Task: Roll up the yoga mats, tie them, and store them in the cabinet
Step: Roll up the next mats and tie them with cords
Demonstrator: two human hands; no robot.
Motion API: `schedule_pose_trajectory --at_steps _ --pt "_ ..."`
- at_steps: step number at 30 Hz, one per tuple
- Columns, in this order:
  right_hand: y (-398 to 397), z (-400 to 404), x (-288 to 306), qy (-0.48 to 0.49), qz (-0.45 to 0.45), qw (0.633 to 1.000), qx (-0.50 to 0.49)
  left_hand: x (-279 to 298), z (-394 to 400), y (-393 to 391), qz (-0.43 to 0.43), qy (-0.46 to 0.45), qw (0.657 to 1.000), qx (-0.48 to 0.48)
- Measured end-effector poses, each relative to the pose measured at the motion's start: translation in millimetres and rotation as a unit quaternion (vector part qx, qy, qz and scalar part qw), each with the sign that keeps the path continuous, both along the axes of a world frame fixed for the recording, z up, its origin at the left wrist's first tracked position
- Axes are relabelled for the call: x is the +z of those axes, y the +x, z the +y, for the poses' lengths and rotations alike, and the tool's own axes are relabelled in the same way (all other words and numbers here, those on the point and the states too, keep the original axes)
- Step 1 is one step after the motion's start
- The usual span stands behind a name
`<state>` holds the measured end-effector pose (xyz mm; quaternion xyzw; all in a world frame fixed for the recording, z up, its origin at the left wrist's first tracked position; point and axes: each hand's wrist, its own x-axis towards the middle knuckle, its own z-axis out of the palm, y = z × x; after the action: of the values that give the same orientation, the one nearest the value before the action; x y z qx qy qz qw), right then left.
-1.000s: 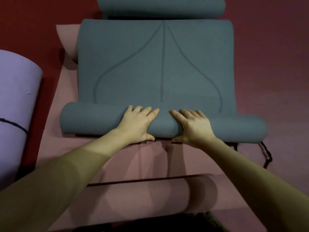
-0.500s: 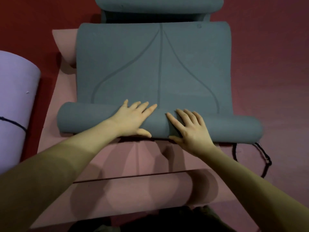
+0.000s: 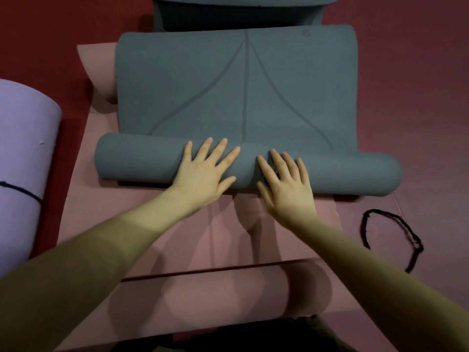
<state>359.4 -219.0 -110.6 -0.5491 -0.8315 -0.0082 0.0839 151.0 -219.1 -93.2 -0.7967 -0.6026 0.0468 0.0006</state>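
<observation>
A grey-blue yoga mat (image 3: 236,82) lies on a pink mat (image 3: 208,232), its near end wound into a thick roll (image 3: 142,158) across the middle of the view. My left hand (image 3: 205,174) and my right hand (image 3: 284,184) press flat on top of the roll, side by side near its centre, fingers spread and pointing away from me. A black cord (image 3: 390,237) lies looped on the floor at the right, near the roll's right end. The pink mat's near end curls up in front of me.
A rolled lilac mat (image 3: 22,158) tied with a dark cord stands at the left edge. Another grey-blue roll (image 3: 243,1) lies at the top, beyond the flat mat. The floor around is dark red carpet (image 3: 411,85).
The roll has advanced away from me over the flat mat, with both hands riding forward on it. More of the black cord at the right has come into sight.
</observation>
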Motion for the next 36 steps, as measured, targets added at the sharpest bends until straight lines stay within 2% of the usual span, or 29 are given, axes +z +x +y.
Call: schedule_pose_trajectory --at_steps 4,9,13,18,21,25,30,33,36 --pt "-2.1 -3.3 -3.4 -0.05 -0.053 0.997 -0.021 10.9 36.5 -1.4 -0.005 -0.05 0.999 0.008" --pt "-9.8 44.4 10.1 -0.08 -0.055 0.995 -0.015 13.2 31.5 -2.1 0.019 0.017 1.0 0.001" --pt "-16.1 74.8 18.6 -0.097 -0.062 0.993 -0.021 8.2 38.6 -8.0 0.011 -0.014 1.0 0.026" --pt "-14.1 73.9 7.6 -0.014 -0.057 0.998 0.001 11.3 83.7 -17.2 0.008 -0.051 0.999 0.005" --pt "-11.0 87.3 1.6 0.019 -0.08 0.996 0.02 13.5 103.3 -21.7 0.036 -0.07 0.997 -0.015" --pt "-12.8 122.9 12.0 -0.013 -0.084 0.996 0.028 15.1 119.4 -33.9 0.064 -0.064 0.996 -0.007" --pt "-15.7 148.9 23.4 -0.098 -0.138 0.985 0.016 13.3 126.9 -33.5 0.078 -0.062 0.995 0.015" --pt "-15.5 142.5 18.9 -0.079 -0.161 0.984 0.02 12.3 125.8 -33.6 0.078 -0.041 0.996 0.005" --pt "-9.2 139.0 15.9 -0.017 -0.123 0.991 0.049 11.5 118.4 -33.6 0.074 -0.017 0.997 -0.008"
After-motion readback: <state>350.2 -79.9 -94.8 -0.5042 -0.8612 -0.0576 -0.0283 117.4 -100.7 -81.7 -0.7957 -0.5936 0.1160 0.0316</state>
